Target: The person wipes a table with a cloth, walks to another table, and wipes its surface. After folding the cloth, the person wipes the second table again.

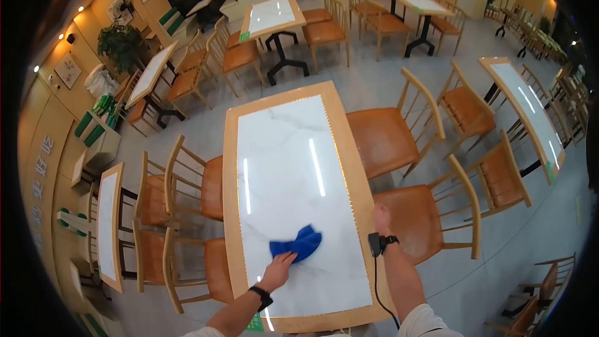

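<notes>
A blue cloth [297,244] lies crumpled on the white marble-patterned top of a wood-framed table [287,168]. My left hand [282,266] presses on its lower left edge, fingers bent over the fabric. At the table's right edge, close to an orange chair seat [409,221], is my right hand [382,216]. It looks curled closed, and no object shows in it. A dark band with a small black box [376,244] sits on the right wrist, and a cable runs down from it. The left wrist wears a black watch [262,298].
Wooden chairs with orange seats [380,140] stand along both long sides of this table. Further tables [272,14] and chairs fill the room behind and to the sides. A green card [254,322] shows at the near edge, and a leafy plant [118,42] stands far left.
</notes>
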Demonstrator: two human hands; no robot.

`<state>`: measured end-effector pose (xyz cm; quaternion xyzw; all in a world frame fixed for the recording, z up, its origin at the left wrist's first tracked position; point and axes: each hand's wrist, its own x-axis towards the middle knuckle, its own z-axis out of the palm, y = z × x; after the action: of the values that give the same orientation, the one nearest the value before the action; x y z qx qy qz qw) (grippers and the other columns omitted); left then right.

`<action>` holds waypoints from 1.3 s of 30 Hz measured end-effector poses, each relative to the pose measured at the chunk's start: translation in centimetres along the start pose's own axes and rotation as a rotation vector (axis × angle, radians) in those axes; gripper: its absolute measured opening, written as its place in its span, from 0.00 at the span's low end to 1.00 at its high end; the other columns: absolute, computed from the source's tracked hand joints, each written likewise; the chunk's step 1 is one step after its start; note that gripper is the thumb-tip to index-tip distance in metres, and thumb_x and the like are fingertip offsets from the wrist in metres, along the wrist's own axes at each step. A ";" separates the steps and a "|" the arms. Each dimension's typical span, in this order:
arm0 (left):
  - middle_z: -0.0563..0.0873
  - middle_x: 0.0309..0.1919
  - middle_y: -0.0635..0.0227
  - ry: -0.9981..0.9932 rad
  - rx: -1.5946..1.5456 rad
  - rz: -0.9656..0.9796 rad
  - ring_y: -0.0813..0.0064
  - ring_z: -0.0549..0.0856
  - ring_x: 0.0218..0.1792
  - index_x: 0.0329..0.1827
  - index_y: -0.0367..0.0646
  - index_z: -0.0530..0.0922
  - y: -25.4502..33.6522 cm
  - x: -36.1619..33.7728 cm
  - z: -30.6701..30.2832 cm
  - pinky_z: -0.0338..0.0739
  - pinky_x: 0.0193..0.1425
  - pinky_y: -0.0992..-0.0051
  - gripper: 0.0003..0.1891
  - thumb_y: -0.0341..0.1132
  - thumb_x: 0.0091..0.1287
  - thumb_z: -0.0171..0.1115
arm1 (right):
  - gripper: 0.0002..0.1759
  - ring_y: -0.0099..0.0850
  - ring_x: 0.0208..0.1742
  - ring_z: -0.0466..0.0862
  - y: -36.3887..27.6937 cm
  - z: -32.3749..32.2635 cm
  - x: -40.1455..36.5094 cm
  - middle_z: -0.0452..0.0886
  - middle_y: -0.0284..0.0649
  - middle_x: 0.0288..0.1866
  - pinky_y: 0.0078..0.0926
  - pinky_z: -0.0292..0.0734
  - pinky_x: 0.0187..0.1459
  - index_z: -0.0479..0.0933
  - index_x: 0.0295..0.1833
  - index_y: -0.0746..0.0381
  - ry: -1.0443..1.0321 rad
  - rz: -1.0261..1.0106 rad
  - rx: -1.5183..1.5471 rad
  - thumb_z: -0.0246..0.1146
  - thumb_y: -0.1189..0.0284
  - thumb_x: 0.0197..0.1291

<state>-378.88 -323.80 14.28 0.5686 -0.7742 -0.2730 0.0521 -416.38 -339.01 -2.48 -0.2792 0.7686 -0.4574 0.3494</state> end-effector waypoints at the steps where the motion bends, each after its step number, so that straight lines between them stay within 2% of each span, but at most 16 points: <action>1: 0.75 0.63 0.57 0.000 -0.005 -0.056 0.54 0.73 0.63 0.66 0.47 0.71 0.3 -2.7 0.8 0.74 0.62 0.60 0.29 0.21 0.58 0.52 | 0.17 0.41 0.47 0.85 1.1 -1.4 -0.7 0.85 0.50 0.44 0.34 0.78 0.47 0.81 0.46 0.66 -0.046 0.049 -0.053 0.59 0.63 0.62; 3: 0.76 0.58 0.57 0.027 -0.028 -0.162 0.53 0.75 0.59 0.65 0.47 0.71 1.7 -7.4 1.9 0.76 0.59 0.59 0.28 0.24 0.57 0.55 | 0.18 0.42 0.45 0.85 0.8 -5.3 -4.7 0.85 0.52 0.40 0.33 0.78 0.45 0.80 0.45 0.70 -0.121 -0.060 -0.153 0.59 0.64 0.61; 5: 0.77 0.55 0.56 0.070 -0.024 -0.228 0.52 0.76 0.56 0.64 0.46 0.72 3.0 -11.0 3.5 0.77 0.57 0.58 0.28 0.26 0.56 0.56 | 0.18 0.42 0.43 0.86 -6.0 -10.8 -11.7 0.85 0.54 0.37 0.34 0.79 0.44 0.80 0.43 0.70 -0.249 -0.221 -0.169 0.59 0.64 0.61; 9: 0.76 0.50 0.51 0.169 0.012 -0.258 0.48 0.76 0.52 0.62 0.43 0.70 4.6 -15.5 6.6 0.77 0.55 0.56 0.29 0.29 0.53 0.60 | 0.17 0.45 0.42 0.86 0.5 -14.4 -18.0 0.84 0.55 0.37 0.35 0.79 0.44 0.81 0.41 0.70 -0.221 -0.089 -0.170 0.60 0.65 0.59; 12: 0.75 0.51 0.54 0.108 0.060 -0.233 0.51 0.76 0.54 0.63 0.43 0.69 5.5 -16.8 7.1 0.78 0.54 0.57 0.29 0.29 0.54 0.63 | 0.18 0.47 0.45 0.85 4.6 -16.9 -24.2 0.85 0.54 0.40 0.38 0.79 0.47 0.82 0.44 0.68 -0.455 -0.210 -0.459 0.62 0.64 0.56; 13: 0.75 0.51 0.54 0.097 0.068 -0.230 0.51 0.76 0.54 0.62 0.43 0.69 5.6 -16.8 7.1 0.78 0.54 0.57 0.29 0.29 0.54 0.63 | 0.20 0.48 0.46 0.84 5.0 -17.3 -25.9 0.85 0.54 0.42 0.40 0.79 0.48 0.82 0.46 0.67 -0.564 -0.285 -0.524 0.62 0.63 0.55; 16: 0.75 0.50 0.54 0.148 0.119 -0.146 0.50 0.76 0.54 0.61 0.43 0.69 4.8 -17.1 7.9 0.78 0.53 0.56 0.28 0.29 0.54 0.63 | 0.21 0.49 0.48 0.84 5.0 -17.5 -32.1 0.84 0.54 0.43 0.40 0.78 0.51 0.82 0.47 0.67 -0.526 -0.331 -0.549 0.63 0.62 0.54; 19: 0.76 0.49 0.54 0.115 0.072 -0.152 0.50 0.78 0.52 0.58 0.43 0.70 5.4 -17.7 8.1 0.79 0.51 0.55 0.25 0.29 0.55 0.63 | 0.22 0.49 0.48 0.84 6.8 -18.5 -36.2 0.84 0.54 0.43 0.39 0.78 0.52 0.82 0.48 0.66 -0.580 -0.280 -0.495 0.63 0.61 0.54; 21: 0.77 0.48 0.52 0.103 0.051 -0.155 0.48 0.80 0.50 0.56 0.42 0.70 5.8 -18.3 9.6 0.79 0.50 0.54 0.22 0.31 0.56 0.62 | 0.25 0.47 0.50 0.84 6.4 -18.7 -37.6 0.84 0.54 0.46 0.37 0.78 0.54 0.81 0.52 0.65 -0.766 -0.199 -0.575 0.62 0.59 0.55; 23: 0.79 0.47 0.50 0.034 -0.059 -0.230 0.48 0.81 0.50 0.54 0.42 0.70 7.2 -18.9 11.1 0.78 0.50 0.52 0.21 0.35 0.59 0.61 | 0.26 0.47 0.53 0.83 6.4 -19.5 -38.8 0.83 0.54 0.50 0.37 0.77 0.54 0.79 0.55 0.65 -0.749 -0.192 -0.555 0.61 0.57 0.57; 25: 0.78 0.55 0.43 -0.105 -0.239 -0.279 0.45 0.79 0.56 0.60 0.41 0.70 8.5 -19.4 12.4 0.76 0.56 0.54 0.24 0.36 0.60 0.59 | 0.28 0.46 0.55 0.82 6.7 -19.9 -39.7 0.82 0.54 0.53 0.37 0.77 0.55 0.77 0.59 0.64 -0.739 -0.171 -0.533 0.60 0.56 0.58; 28: 0.80 0.56 0.50 -0.220 -0.562 -0.199 0.56 0.78 0.58 0.63 0.40 0.71 10.8 -20.1 15.0 0.73 0.60 0.63 0.25 0.30 0.59 0.55 | 0.32 0.42 0.58 0.81 6.1 -20.4 -40.5 0.81 0.51 0.57 0.36 0.78 0.54 0.74 0.63 0.64 -0.828 -0.168 -0.554 0.56 0.50 0.64; 30: 0.80 0.52 0.62 -0.445 -0.847 -0.247 0.70 0.77 0.53 0.62 0.40 0.73 14.6 -20.6 13.8 0.71 0.57 0.71 0.23 0.25 0.61 0.52 | 0.30 0.35 0.53 0.81 3.6 -20.9 -42.2 0.82 0.44 0.52 0.32 0.78 0.52 0.76 0.60 0.63 -0.853 0.321 -0.128 0.51 0.48 0.70; 34: 0.77 0.42 0.73 -0.574 -1.236 -0.312 0.77 0.74 0.45 0.56 0.42 0.74 19.7 -21.1 12.3 0.70 0.54 0.77 0.19 0.24 0.61 0.51 | 0.33 0.30 0.51 0.81 1.1 -24.1 -42.3 0.82 0.40 0.52 0.34 0.79 0.48 0.74 0.64 0.61 -0.845 0.373 -0.061 0.49 0.45 0.69; 37: 0.77 0.43 0.74 -0.656 -1.229 -0.336 0.79 0.73 0.44 0.56 0.42 0.74 20.6 -19.8 14.8 0.70 0.53 0.78 0.19 0.24 0.61 0.50 | 0.29 0.28 0.47 0.82 7.2 -25.7 -39.3 0.83 0.39 0.49 0.33 0.79 0.46 0.75 0.62 0.62 -0.778 0.144 0.088 0.54 0.50 0.69; 39: 0.78 0.47 0.73 -0.754 -1.307 -0.315 0.81 0.74 0.47 0.58 0.42 0.74 22.7 -19.1 16.2 0.70 0.55 0.78 0.18 0.26 0.63 0.52 | 0.26 0.28 0.46 0.82 5.8 -29.6 -39.6 0.82 0.39 0.48 0.33 0.80 0.45 0.76 0.60 0.63 -0.770 0.249 0.144 0.55 0.53 0.67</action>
<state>-397.90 -295.93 15.90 0.3943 -0.3309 -0.8544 0.0704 -416.74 -291.85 13.44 -0.3097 0.5756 -0.3262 0.6829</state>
